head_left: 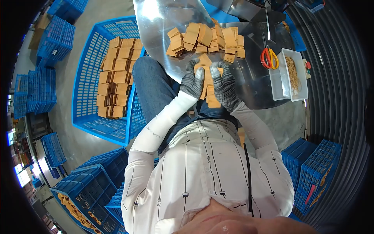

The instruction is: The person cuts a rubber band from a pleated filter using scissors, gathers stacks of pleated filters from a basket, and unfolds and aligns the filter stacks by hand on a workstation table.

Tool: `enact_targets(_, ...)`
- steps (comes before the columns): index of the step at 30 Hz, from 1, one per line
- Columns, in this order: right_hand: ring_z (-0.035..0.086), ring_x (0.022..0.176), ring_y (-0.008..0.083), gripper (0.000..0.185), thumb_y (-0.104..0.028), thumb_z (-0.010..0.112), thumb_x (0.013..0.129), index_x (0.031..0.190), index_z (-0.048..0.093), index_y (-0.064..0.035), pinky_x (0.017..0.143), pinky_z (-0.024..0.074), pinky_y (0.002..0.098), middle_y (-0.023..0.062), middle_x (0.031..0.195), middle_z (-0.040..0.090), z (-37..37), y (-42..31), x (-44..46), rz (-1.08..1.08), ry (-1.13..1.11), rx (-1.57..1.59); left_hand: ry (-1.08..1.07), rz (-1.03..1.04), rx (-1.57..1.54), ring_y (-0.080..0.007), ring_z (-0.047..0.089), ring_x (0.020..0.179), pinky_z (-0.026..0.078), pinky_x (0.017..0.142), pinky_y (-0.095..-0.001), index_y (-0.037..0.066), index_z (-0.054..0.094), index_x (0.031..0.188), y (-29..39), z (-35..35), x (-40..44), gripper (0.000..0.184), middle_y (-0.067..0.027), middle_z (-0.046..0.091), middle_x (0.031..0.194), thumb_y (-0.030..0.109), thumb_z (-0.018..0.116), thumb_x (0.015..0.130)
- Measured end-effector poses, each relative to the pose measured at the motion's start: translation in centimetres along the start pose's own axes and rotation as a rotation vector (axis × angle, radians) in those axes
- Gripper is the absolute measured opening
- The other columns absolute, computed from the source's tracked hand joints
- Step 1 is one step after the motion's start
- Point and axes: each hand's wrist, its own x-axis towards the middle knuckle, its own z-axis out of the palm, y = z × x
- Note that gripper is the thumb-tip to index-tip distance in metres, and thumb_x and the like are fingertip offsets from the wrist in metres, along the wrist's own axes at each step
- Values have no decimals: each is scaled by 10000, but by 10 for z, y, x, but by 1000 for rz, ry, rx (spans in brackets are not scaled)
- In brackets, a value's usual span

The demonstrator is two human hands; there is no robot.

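At the near edge of the shiny metal table, my left hand and my right hand, in grey striped gloves, face each other. Between them they grip a small group of flat tan rectangular pieces, thumbs on top. The fingertips under the pieces are hidden. More tan pieces lie just below, between my wrists near my lap. Beyond my hands, a row of loose tan piece stacks spreads over the table. I cannot tell what the pieces are made of.
Left of my leg stands a blue crate with rows of tan bundles. Scissors with red and yellow handles lie at right, beside a white tray holding thin tan bands. Blue crates stand behind me.
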Motion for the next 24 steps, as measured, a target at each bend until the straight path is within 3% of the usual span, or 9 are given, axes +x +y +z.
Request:
enact_targets(1,622,726,333,339,-351,500,904,950,486,-15,636,472,381,184,733,609,3,-2,0,-51,73,-93,10,7,-29,-251,545,964,416,853,-331,1,451,1174,0,0,2,430,-197,554,1025,364,419,945)
enact_targets(6,593,663,293,328,-319,495,906,955,491,6,615,468,353,150,672,565,-11,13,4,-91,-104,130,-137,-172,-387,-147,533,826,430,748,-274,35,522,1006,23,-8,1,405,-75,559,880,423,441,927)
enact_targets(8,589,661,238,341,-330,494,908,970,500,6,613,481,344,116,671,556,-11,19,2,-106,-97,200,-208,-369,-721,-153,543,899,436,839,-292,85,528,981,28,-11,-1,378,-46,566,948,430,594,841)
enact_targets(11,587,706,183,302,-314,507,908,979,527,-22,643,501,327,87,725,563,-26,34,11,429,-558,1059,-183,-636,-1128,-158,575,666,494,624,-286,81,530,1052,25,-12,-1,378,-66,589,792,407,567,864)
enact_targets(14,569,788,141,221,-276,543,895,966,530,-68,711,485,273,61,820,562,-32,29,19,487,-567,1141,-196,-808,-1261,-176,468,337,381,269,-274,75,555,1051,50,-11,3,433,-69,514,546,461,549,855)
enact_targets(16,564,824,158,249,-284,558,887,993,513,-63,758,473,285,64,862,560,-32,49,51,170,-303,723,-127,-726,-1022,-202,467,340,391,279,-291,73,548,1054,51,-16,7,550,-71,512,548,544,604,776)
enact_targets(17,563,851,174,276,-291,569,881,1016,505,-58,786,467,297,73,891,562,-30,54,68,38,-146,583,-217,-600,-976,-192,620,702,532,578,-313,98,510,1125,18,-24,11,553,-74,611,835,495,644,764)
enact_targets(18,566,896,205,329,-305,586,869,1057,498,-49,821,460,322,97,933,569,-29,50,94,-100,34,624,-162,-513,-955,-185,614,726,529,595,-305,98,506,1132,9,-22,15,546,-68,606,867,486,638,772)
enact_targets(24,553,956,273,605,-476,577,821,1189,438,-16,798,452,372,188,1034,549,-48,20,175,-42,114,-595,69,-244,-717,-144,575,798,505,682,-272,88,477,1127,1,-8,34,403,-46,572,957,358,591,850)
